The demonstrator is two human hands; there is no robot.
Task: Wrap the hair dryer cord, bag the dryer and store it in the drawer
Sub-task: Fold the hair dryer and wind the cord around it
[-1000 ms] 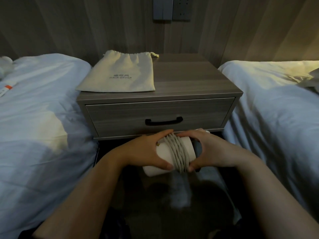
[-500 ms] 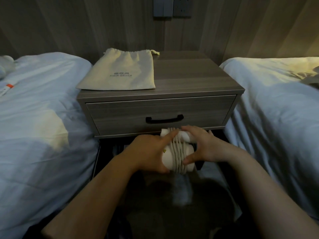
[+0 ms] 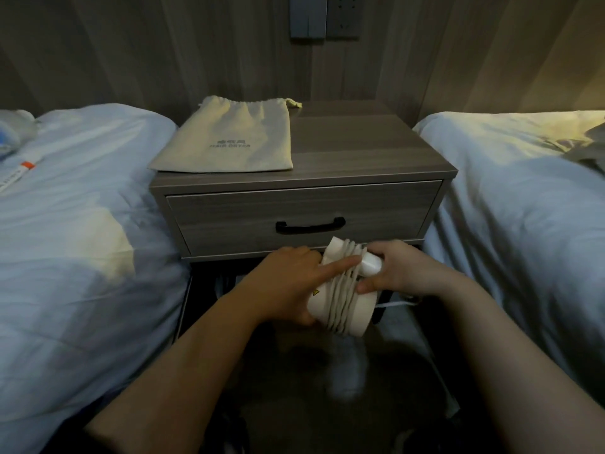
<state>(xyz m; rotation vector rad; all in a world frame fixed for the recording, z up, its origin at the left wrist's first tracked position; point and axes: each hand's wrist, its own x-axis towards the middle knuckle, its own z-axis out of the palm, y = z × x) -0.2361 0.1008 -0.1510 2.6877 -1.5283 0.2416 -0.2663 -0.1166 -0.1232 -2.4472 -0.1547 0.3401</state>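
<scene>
A white folded hair dryer is held in front of the nightstand, below the shut drawer. Its cord is wound around the body in several turns. My left hand grips the dryer's left end, forefinger laid across the turns. My right hand holds the right side, thumb pressed on the cord. A loose cord end trails under the right hand. A beige drawstring bag lies flat on the nightstand top, at its left.
The grey wood nightstand stands between two beds with white covers, left bed and right bed. The drawer has a black handle. Wall sockets sit above. The floor below is dark.
The dryer has been turned and lifted slightly toward the drawer. My left forefinger now lies across the cord turns; the right hand shifted to the dryer's right side.
</scene>
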